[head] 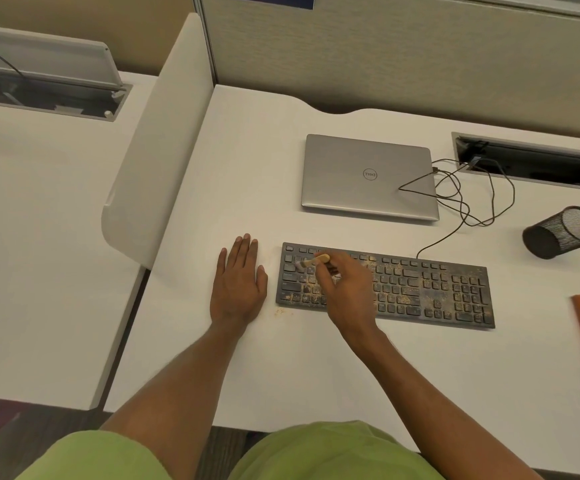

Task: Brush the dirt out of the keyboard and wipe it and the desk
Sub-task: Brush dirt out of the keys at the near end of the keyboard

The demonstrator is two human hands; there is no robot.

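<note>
Two hands: my left hand (238, 284) lies flat just beside the keyboard (420, 289); my right hand (345, 289) pinches a brush (314, 260) over its left keys, bristles blurred.

This is an office cubicle. Fabric partition panels (403, 57) back a white bench (247, 174), and a divider (164, 133) splits it from the neighbouring bench (39, 254). A laptop (368, 174), keyboard (420, 289) and mesh pen cup (558, 233) sit there.
</note>
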